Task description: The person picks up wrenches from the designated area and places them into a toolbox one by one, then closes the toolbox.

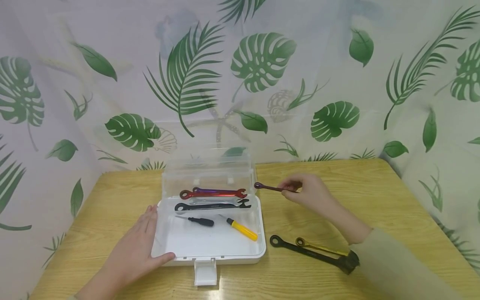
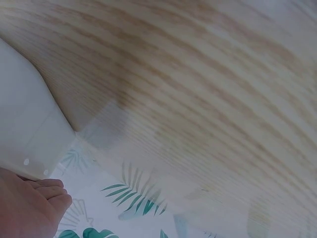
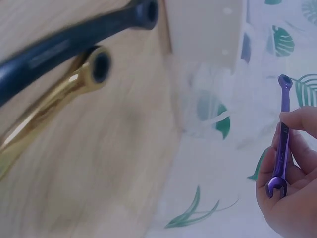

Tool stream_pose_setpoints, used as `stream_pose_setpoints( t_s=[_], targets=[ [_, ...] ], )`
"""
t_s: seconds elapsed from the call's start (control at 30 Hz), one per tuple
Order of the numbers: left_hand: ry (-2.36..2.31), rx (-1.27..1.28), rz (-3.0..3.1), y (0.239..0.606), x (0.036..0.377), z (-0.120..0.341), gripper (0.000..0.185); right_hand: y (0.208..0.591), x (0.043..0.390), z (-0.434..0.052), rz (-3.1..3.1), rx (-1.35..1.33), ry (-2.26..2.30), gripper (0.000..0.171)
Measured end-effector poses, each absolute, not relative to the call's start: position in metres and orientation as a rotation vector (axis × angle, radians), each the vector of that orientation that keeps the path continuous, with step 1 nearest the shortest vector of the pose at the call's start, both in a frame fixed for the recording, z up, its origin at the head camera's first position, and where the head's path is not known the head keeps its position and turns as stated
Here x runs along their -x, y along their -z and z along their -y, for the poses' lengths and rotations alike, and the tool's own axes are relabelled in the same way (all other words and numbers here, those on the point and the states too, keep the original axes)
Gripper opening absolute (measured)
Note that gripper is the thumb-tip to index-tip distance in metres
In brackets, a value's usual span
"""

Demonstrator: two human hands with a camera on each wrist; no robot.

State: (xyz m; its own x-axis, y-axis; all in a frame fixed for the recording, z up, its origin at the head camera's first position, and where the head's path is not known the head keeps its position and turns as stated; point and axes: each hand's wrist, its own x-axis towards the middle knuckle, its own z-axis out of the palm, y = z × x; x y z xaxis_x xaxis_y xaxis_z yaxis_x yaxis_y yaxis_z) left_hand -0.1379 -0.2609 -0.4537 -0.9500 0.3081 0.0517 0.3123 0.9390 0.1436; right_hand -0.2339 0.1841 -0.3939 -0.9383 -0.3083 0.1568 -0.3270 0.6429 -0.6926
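Note:
Between thumb and fingers my right hand (image 1: 309, 192) pinches a small purple combination wrench (image 3: 283, 134), held above the table just right of the box. Its ring end points left, toward the box. My left hand (image 1: 136, 243) rests along the left side of the white toolbox (image 1: 210, 261), thumb on the front rim, fingers straight. Inside lie a red wrench (image 1: 213, 194), a purple one partly hidden behind it, a silver wrench (image 1: 210, 201), a black wrench (image 1: 210, 206), a black-handled screwdriver (image 1: 201, 221) and a yellow-handled tool (image 1: 243, 230).
A large black wrench (image 1: 311, 253) and a gold wrench (image 3: 54, 104) lie on the wooden table (image 1: 243, 287) at the right, below my right forearm. The box's clear lid (image 1: 206, 166) stands raised at the back. Its white latch (image 1: 205, 273) hangs at the front. Leaf-print cloth (image 1: 262, 104) hangs behind.

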Motion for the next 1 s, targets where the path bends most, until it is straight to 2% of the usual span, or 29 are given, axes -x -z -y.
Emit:
stream_pose_setpoints(
  t_s=[1.0],
  targets=[
    [0.259,0.503,3.049,0.453,0.137,0.261,0.123,0.386,0.246,-0.101,2.794,-0.869,-1.250,0.011]
  ],
)
